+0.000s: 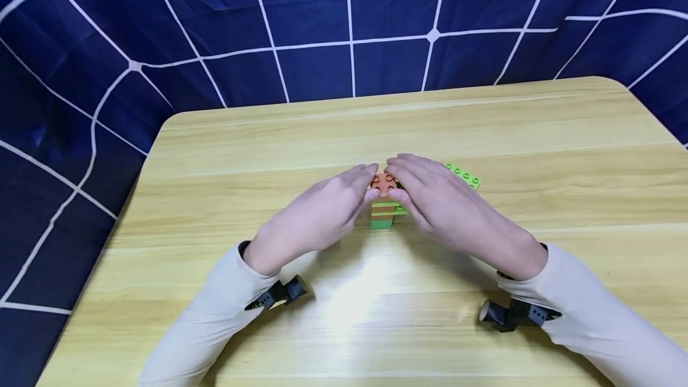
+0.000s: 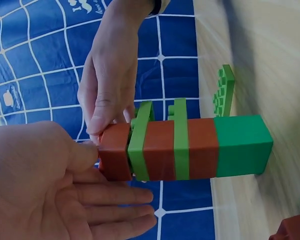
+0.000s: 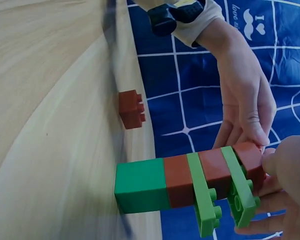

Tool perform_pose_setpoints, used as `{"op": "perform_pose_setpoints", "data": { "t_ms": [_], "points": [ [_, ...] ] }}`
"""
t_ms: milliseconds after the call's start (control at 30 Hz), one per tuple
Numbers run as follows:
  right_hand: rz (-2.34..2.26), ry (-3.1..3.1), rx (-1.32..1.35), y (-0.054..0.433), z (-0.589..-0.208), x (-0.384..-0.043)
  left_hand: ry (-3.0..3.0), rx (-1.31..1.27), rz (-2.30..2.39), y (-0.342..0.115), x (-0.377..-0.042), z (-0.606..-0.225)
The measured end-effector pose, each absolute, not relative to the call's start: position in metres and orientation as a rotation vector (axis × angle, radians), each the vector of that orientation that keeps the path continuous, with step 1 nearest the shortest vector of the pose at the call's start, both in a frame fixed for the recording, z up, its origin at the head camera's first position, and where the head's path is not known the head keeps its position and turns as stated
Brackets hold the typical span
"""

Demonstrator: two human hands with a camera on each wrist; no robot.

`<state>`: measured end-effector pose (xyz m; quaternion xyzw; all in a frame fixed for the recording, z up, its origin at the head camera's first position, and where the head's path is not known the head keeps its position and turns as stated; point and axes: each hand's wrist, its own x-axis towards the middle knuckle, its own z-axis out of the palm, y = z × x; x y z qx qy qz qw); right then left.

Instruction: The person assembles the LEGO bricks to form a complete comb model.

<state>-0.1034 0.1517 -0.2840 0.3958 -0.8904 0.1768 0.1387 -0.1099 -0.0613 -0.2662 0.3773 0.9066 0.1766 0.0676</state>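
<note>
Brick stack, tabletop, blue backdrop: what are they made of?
Brick stack: likely molded hard plastic, smooth with slight sheen; crisp edges, round studs.
Tabletop: wood or wood-look laminate, can't tell; pale grain, semi-gloss, bright reflection.
Blue backdrop: probably fabric, mostly matte; creases and wavering white lines.

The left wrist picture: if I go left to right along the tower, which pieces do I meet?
Red-brown end block, first light green plate, middle red-brown block, second light green plate, third red-brown block, big green block.
</note>
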Motion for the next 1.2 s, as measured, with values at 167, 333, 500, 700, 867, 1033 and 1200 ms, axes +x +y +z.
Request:
{"op": "perform_pose_setpoints", "data": {
  "t_ms": [167,333,500,700,867,1033,1200],
  "points": [
    [0.467,-2.574,1.137,0.1531,-0.2857,-0.1032,2.758,1.131,0.495,-0.0581,-0.1075,-0.2668],
    [0.436,-2.549,1.122,0.1532,-0.2870,-0.1025,2.774,1.140,0.483,-0.0568,-0.1068,-0.2681],
    [0.423,-2.520,1.121,0.1527,-0.2885,-0.1022,2.796,1.136,0.459,-0.0566,-0.1049,-0.2698],
    [0.378,-2.557,1.124,0.1519,-0.2887,-0.1030,2.848,1.126,0.324,-0.0564,-0.1013,-0.2705],
    [0.326,-2.556,1.113,0.1519,-0.2873,-0.1021,2.904,1.164,0.226,-0.0550,-0.1000,-0.2704],
    [0.290,-2.578,1.087,0.1519,-0.2859,-0.1007,2.930,1.161,0.199,-0.0535,-0.1010,-0.2701],
    [0.278,-2.600,1.061,0.1521,-0.2853,-0.0996,2.956,1.173,0.145,-0.0524,-0.0998,-0.2704]
  ]
}}
